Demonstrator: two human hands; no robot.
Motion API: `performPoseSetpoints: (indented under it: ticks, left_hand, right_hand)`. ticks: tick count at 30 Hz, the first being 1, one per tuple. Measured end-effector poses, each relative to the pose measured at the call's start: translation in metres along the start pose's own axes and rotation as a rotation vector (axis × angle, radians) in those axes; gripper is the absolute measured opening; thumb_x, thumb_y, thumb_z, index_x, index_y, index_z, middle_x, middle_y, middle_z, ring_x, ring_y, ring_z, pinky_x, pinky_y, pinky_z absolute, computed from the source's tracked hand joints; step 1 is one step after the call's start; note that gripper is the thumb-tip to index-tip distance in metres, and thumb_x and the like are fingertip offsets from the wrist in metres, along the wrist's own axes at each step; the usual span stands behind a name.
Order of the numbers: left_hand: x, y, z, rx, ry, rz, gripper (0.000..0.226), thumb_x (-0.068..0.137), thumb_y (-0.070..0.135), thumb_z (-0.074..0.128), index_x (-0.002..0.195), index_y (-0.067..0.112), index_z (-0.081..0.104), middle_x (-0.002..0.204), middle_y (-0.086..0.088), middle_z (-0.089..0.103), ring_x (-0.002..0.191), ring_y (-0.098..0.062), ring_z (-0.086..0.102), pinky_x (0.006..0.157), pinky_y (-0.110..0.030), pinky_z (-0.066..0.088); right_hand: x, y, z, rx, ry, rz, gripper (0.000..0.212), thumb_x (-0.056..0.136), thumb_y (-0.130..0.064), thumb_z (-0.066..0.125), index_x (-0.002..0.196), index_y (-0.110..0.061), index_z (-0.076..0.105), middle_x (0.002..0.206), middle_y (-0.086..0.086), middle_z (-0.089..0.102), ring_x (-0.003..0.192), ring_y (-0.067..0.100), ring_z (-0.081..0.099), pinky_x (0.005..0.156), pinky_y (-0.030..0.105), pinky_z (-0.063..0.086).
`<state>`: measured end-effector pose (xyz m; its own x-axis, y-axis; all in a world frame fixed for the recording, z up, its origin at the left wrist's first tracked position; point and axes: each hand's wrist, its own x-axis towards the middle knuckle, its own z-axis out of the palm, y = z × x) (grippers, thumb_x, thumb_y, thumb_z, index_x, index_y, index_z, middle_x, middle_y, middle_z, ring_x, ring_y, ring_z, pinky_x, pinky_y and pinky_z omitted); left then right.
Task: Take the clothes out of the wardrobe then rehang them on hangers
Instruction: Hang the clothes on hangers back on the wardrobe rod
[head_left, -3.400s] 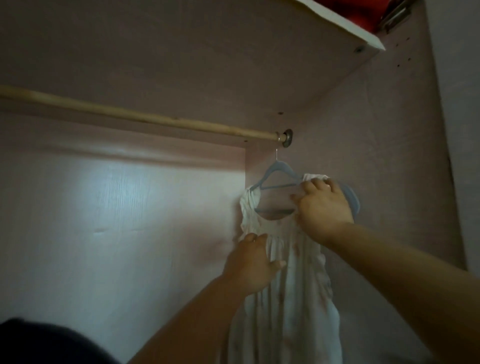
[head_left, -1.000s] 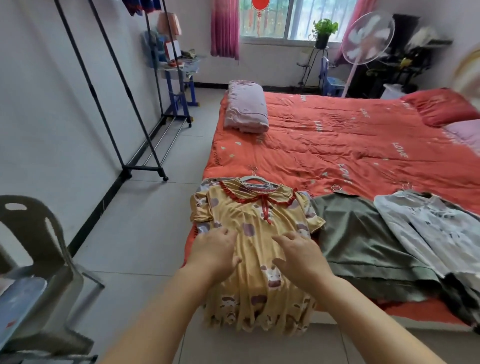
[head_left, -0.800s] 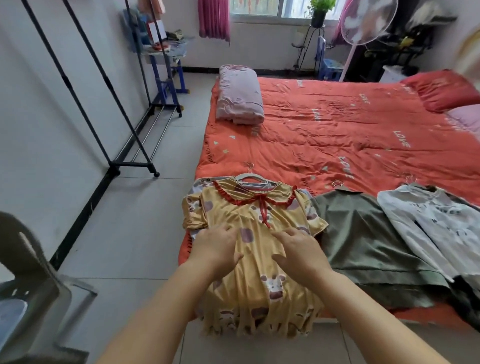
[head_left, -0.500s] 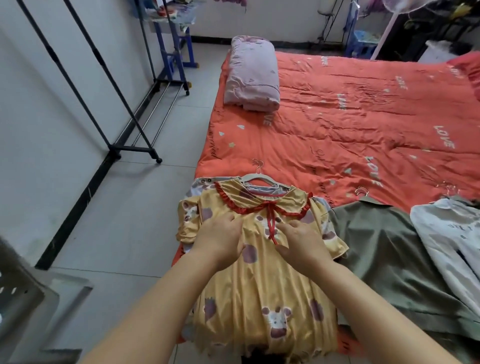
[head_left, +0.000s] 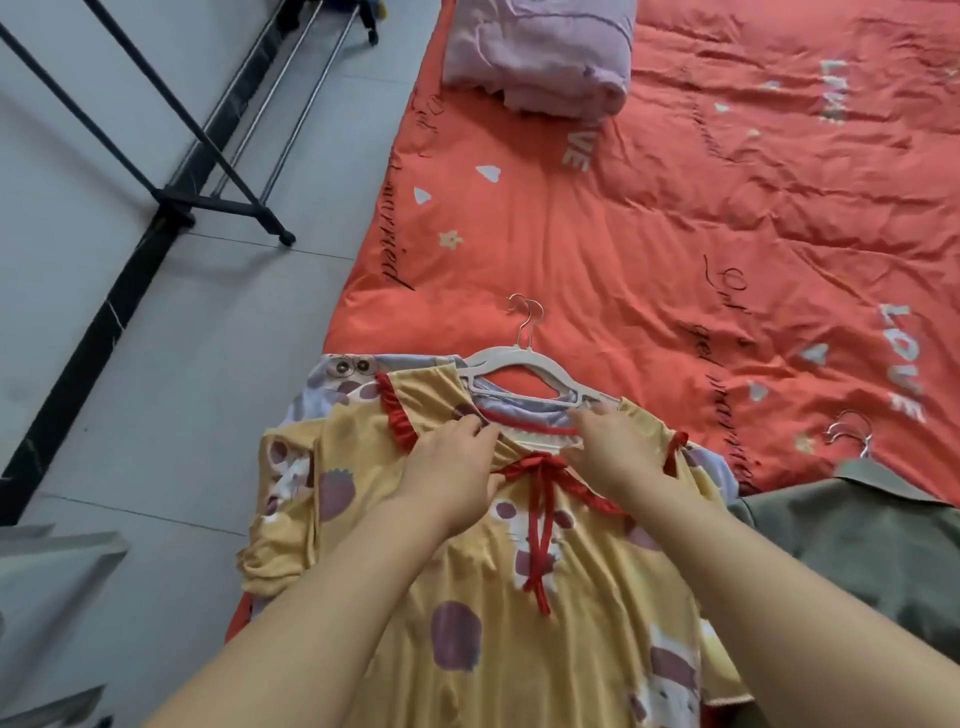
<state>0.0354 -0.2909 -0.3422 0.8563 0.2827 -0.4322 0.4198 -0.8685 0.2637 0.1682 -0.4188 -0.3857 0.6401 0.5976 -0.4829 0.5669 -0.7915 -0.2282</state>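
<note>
A yellow dress (head_left: 519, 597) lies face up at the bed's (head_left: 675, 234) near corner, on top of a lilac garment (head_left: 332, 384), its hem hanging over the edge. The left hand (head_left: 452, 467) has its grip pinched on the red-trimmed collar. The right hand (head_left: 618, 457) grasps the neckline opposite, so the opening is spread between them. A white hanger (head_left: 519, 364) sits at that neckline, hook pointing up the bed; whether its arms are inside the dress or the garment below I cannot tell. A green garment (head_left: 857, 545) with its own hook lies just beside. The clothes seem to be out of the wardrobe already. Seating this dress on its hanger looks underway, and carrying everything back is likely still to come.
</note>
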Motion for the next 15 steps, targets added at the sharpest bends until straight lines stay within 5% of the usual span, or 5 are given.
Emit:
performPoseSetpoints:
  ticks: [11, 15]
  left_hand:
    - [0.073, -0.018, 0.047, -0.039, 0.045, 0.023, 0.047, 0.093, 0.030, 0.048, 0.136, 0.016, 0.037, 0.135, -0.001, 0.040, 0.124, -0.019, 0.038, 0.101, -0.030, 0.030]
    - [0.066, -0.025, 0.044, -0.084, 0.106, 0.010, 0.047, 0.080, 0.021, 0.066, 0.123, 0.006, 0.053, 0.122, -0.011, 0.054, 0.113, -0.031, 0.052, 0.094, -0.039, 0.041]
  right_hand:
    - [0.118, 0.010, 0.034, -0.036, 0.205, 0.046, 0.026, 0.092, -0.030, 0.053, 0.105, -0.009, 0.059, 0.104, 0.012, 0.058, 0.100, 0.034, 0.056, 0.076, 0.038, 0.042]
    - [0.112, 0.008, 0.033, 0.047, 0.294, 0.067, 0.022, 0.093, -0.030, 0.050, 0.096, -0.012, 0.062, 0.098, 0.011, 0.058, 0.092, 0.035, 0.059, 0.069, 0.036, 0.043]
